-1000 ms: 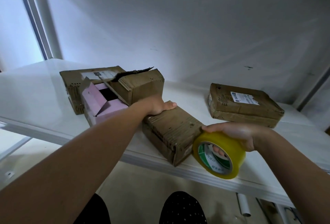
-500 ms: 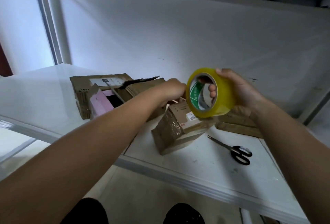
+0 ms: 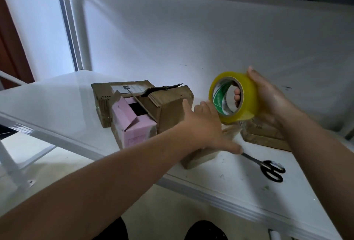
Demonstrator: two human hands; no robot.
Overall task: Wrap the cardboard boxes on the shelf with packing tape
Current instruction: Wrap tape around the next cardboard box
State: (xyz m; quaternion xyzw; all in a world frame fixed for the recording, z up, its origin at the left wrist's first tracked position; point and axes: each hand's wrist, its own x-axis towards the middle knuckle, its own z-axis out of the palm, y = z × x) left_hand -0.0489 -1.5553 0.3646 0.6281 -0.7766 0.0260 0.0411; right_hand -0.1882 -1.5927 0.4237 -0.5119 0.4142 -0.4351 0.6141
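— Where's the tape?
— The yellow roll (image 3: 234, 98) is up in the right hand (image 3: 268, 100), clear of the shelf (image 3: 57, 105). Fingers curl through its core, thumb across the outside.
— And the left hand (image 3: 205, 125)?
— Spread loose over the small box (image 3: 203, 155), fingers straight, clasping nothing. I can't tell if it touches.
— Other boxes?
— A torn pile (image 3: 141, 105) left, a flat box (image 3: 262, 134) behind the right wrist. Scissors (image 3: 268, 168) lie near.

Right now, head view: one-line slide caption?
Right hand lifts yellow tape roll above shelf while left hand spreads over a cardboard box.
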